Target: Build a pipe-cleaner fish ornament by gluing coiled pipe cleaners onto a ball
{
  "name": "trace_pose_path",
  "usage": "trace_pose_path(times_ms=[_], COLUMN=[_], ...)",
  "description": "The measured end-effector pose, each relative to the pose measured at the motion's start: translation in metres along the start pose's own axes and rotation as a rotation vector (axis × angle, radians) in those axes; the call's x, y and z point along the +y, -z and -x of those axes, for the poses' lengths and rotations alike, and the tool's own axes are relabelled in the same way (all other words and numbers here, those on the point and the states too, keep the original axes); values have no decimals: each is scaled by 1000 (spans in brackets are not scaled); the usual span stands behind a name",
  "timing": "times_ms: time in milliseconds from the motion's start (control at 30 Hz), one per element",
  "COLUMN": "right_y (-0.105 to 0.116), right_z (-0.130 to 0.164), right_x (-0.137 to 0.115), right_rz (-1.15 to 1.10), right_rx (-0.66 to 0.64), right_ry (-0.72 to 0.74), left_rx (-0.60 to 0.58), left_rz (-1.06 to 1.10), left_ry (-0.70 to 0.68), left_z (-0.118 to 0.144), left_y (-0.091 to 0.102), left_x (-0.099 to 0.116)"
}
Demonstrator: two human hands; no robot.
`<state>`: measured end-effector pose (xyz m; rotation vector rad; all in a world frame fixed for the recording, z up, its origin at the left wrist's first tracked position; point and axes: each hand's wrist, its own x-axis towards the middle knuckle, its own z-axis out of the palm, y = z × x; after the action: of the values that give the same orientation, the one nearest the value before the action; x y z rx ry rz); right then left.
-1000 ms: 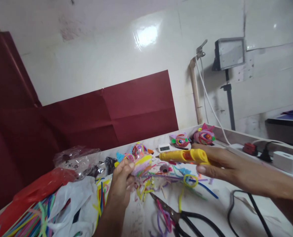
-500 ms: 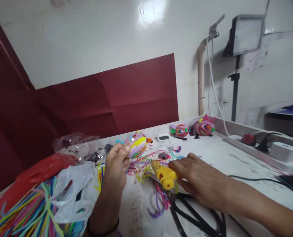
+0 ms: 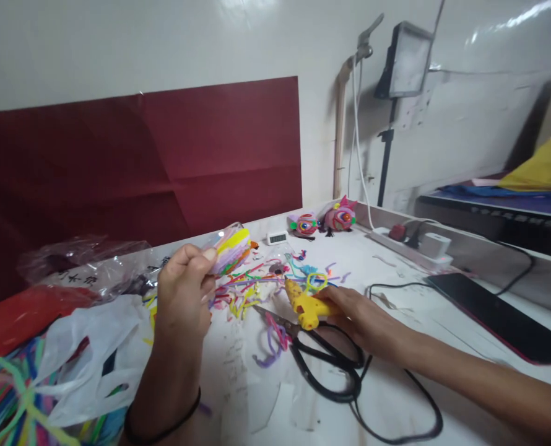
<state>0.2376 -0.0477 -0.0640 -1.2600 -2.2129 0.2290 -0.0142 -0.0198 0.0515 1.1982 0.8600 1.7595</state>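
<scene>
Right now, from the head view, I see my left hand (image 3: pixel 185 285) raised above the bench (image 3: pixel 396 279), fingers pinched on a small striped pipe-cleaner ball (image 3: pixel 229 248) in yellow, pink and lilac; the ball sits at my fingertips, over the middle of the bench, clear of the surface. My right hand (image 3: pixel 354 316) lies low on the bench toward the near edge, fingers curled round the handle of a yellow glue gun (image 3: pixel 306 303). The gun rests on the surface with its nozzle pointing away from me toward the far edge, and its black cable (image 3: pixel 424 415) loops back along the near right side. Just beside the gun, touching or nearly so, lie black scissors (image 3: pixel 322 359), their handles under my right wrist. A scatter of pipe-cleaner scraps (image 3: pixel 252 291) covers the middle of the bench between both hands. At the near left corner I see a white plastic bag (image 3: pixel 94 353) over a bundle of coloured pipe cleaners (image 3: pixel 6 402). Along the far edge stand two finished pink figures (image 3: pixel 324 220) and a small white digital display (image 3: pixel 277 237). On the right side lies a dark tablet (image 3: pixel 498 316), well apart from my hands.
</scene>
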Motion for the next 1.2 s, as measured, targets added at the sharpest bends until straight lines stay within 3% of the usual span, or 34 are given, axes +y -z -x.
trace_pose_path(times_ms=[267,400,500,567,700,833,1000,1200], right_y=[-29,-31,-18,-3,29,50,61,60], right_z=[36,42,37,27,-7,-39,-57,-68], right_x=[-12,-16,-23,-29,-48,-69,-80,-69], right_rz=[150,275,239,117,-131,-201,-191,-172], right_rx=[-57,-68,-75,-10,253,469,451,363], right_ry=[-4,9,9,7,-3,189,343,420], left_rx=[-69,-73,-48,-54,-72,-89,-104,-118], left_rz=[-7,-77,-118,-140,-219,-310,-422,-537], left_ry=[-76,-121,-120,-99,-120,-192,-247,-265], left_z=[9,10,11,12,15,18,20,18], left_y=[-3,-4,-5,-6,-6,-7,-13,-15], left_x=[3,1,-1,-2,-4,-2,-5,-13])
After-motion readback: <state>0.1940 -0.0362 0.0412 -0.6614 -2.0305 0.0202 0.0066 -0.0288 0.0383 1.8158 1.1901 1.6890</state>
